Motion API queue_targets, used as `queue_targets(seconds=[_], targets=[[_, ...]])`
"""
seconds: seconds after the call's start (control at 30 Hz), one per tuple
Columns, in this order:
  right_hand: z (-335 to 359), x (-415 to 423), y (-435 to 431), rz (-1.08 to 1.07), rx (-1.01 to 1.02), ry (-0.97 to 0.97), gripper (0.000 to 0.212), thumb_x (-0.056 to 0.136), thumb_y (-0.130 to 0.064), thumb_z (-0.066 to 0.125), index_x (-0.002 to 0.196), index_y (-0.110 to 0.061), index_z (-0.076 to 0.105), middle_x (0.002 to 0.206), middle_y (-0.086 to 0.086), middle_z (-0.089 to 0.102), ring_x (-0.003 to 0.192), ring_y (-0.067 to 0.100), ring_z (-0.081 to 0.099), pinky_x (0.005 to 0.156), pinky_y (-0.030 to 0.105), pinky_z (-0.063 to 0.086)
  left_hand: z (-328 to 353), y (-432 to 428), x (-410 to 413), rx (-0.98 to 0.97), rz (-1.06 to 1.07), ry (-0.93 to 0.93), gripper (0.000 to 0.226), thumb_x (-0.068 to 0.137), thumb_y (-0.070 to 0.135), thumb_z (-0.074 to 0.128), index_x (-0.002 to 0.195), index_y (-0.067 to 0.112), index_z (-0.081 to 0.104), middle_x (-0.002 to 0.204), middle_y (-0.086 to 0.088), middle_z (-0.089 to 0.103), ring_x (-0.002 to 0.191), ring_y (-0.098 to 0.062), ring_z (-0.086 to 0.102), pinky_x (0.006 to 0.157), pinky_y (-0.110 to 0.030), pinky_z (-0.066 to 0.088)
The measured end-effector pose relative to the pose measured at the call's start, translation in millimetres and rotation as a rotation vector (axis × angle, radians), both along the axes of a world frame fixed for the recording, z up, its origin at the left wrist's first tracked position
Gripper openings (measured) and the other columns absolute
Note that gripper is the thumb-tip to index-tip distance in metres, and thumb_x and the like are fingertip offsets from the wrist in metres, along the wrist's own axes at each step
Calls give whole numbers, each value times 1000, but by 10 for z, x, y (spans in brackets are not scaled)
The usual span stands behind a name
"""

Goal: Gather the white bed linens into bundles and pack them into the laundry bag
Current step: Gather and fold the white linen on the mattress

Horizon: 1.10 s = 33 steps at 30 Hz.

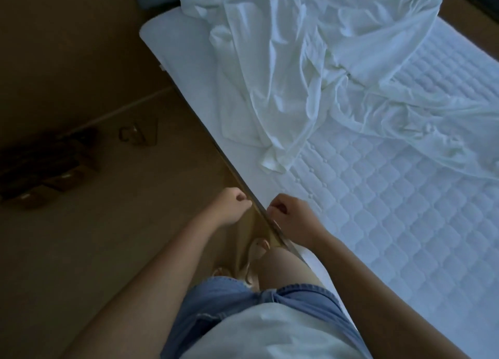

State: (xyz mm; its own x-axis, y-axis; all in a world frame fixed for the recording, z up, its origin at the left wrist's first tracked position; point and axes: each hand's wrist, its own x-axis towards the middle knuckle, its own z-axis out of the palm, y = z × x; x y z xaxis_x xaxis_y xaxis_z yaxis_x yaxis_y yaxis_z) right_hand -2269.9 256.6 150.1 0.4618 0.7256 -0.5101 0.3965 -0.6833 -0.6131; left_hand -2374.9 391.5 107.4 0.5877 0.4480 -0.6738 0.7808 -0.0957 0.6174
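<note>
Standing at the near long side of the mattress (391,223), a person is recorded with both hands raised at its edge. The left hand (232,204) is held just off the mattress, over the floor (121,250). The right hand (291,215) is held over the mattress edge. The fingers of both are clenched, and nothing is seen inside either fist.

The white bed linens (310,69) are found loose and rumpled on the far half of the mattress, well apart from both hands and not yet bundled. Their long axis is judged to run across the mattress from its far left corner toward its right side. One narrow tail (272,167) hangs back toward the near edge. The right hand is the nearer, so a forward reach to that tail is judged likely.

The quilted mattress top is left bare on the near half. Dark objects (46,167) are noted on the brown floor, left of the mattress; no laundry bag can be identified. The room is dimly lit.
</note>
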Motion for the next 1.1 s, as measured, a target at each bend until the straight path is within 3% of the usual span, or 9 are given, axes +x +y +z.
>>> queue_targets(seconds=[0.3, 0.4, 0.53, 0.6, 0.73, 0.87, 0.93, 1.0, 1.1], targets=[[0, 1176, 1037, -58, -23, -54, 15, 95, -21, 49, 85, -13, 57, 76, -1, 56, 69, 16, 51, 55, 23, 35, -17, 986, 1443, -1, -37, 6, 11, 92, 27, 53, 94, 17, 57, 96, -8, 63, 93, -27, 61, 89, -42, 51], [-16, 1427, 1314, -89, -45, -15, 14, 95, -21, 49, 85, -14, 56, 73, -4, 54, 70, 17, 51, 59, 27, 38, -89, 1340, 1726, -12, -56, 63, 18, 92, 27, 51, 95, 12, 59, 93, -8, 63, 86, -24, 59, 82, -39, 50], [-63, 1744, 1725, -110, -125, -15, 14, 94, -21, 48, 88, -13, 59, 80, 1, 59, 77, 21, 55, 69, 32, 45, -301, 1892, 2210, -23, 96, 83, 16, 89, 20, 49, 75, 12, 52, 74, -8, 53, 69, -24, 48, 64, -30, 39], [-47, 1875, 1935, -170, -158, -3, 13, 94, -21, 48, 87, -15, 57, 84, 2, 61, 79, 22, 56, 71, 32, 45, -397, 2118, 2457, -75, 184, 116, 13, 89, 22, 50, 86, 10, 54, 85, -11, 54, 75, -27, 50, 69, -31, 39], [-35, 2036, 2294, -242, -212, 18, 12, 95, -22, 47, 87, -18, 55, 85, -1, 61, 78, 18, 55, 67, 26, 42, -594, 2543, 2880, -23, 198, 207, 61, 89, 31, 56, 141, 7, 35, 139, -15, 41, 122, -37, 46, 97, -39, 44], [-45, 2215, 2571, -297, -260, 10, 18, 96, -23, 46, 98, -13, 61, 95, 2, 64, 84, 19, 58, 76, 32, 49, -695, 2785, 3227, -115, 384, 62, 76, 90, 23, 60, 150, 8, 16, 145, -16, 39, 128, -35, 44, 103, -38, 39], [-59, 2275, 2652, -339, -264, 2, 18, 96, -24, 47, 101, -13, 61, 99, 2, 63, 86, 18, 57, 79, 32, 49, -679, 2848, 3368, -69, 417, -15, 46, 90, 16, 57, 132, 6, 40, 123, -16, 56, 111, -33, 55, 91, -34, 44], [-91, 2307, 2679, -385, -256, -26, 22, 95, -27, 50, 113, -15, 57, 111, 1, 59, 95, 16, 55, 82, 28, 46, -554, 2852, 3500, 1, 348, -76, 10, 91, 9, 50, 82, 6, 48, 79, -9, 54, 80, -28, 51, 69, -31, 37], [-121, 2388, 2686, -515, -152, -77, 62, 88, -33, 65, 141, -21, 35, 138, -1, 43, 125, 15, 43, 99, 24, 35, -144, 2730, 3683, -75, 64, -242, 24, 90, 10, 50, 68, 2, 47, 66, -3, 48, 63, -18, 43, 61, -30, 36]])
